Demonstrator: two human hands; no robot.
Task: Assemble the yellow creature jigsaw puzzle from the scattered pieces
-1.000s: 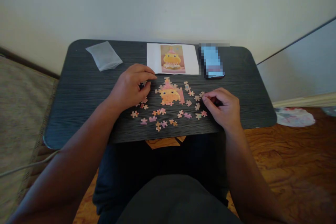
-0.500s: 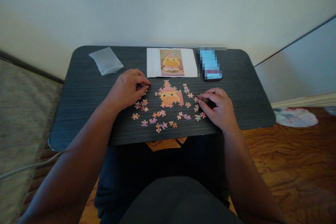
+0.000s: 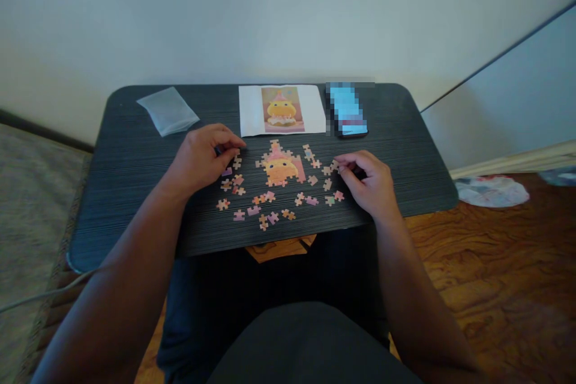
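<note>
On the dark table lies a partly joined jigsaw puzzle point(image 3: 281, 169) showing a yellow character in a pink hat. My right hand point(image 3: 369, 183) is to its right, thumb and forefinger closed on a small puzzle piece point(image 3: 335, 165). My left hand point(image 3: 204, 155) rests to the left of the puzzle, its fingers curled in and thumb near the forefinger; whatever is between them is hidden. Loose pieces point(image 3: 237, 162) lie just by the left fingertips. Several more loose pieces point(image 3: 272, 217) are scattered in front of the puzzle and at both sides.
Behind the puzzle is a sheet of paper point(image 3: 249, 111) with the same picture printed on it. A phone point(image 3: 348, 111) with a blurred screen lies right of the sheet. A clear plastic bag point(image 3: 168, 111) is at the back left. The wall point(image 3: 288, 18) borders the table's far edge.
The whole view has shifted, so the table appears further left. The right fingers now show a piece between them; the left hand stays about where it was beside the pieces.
</note>
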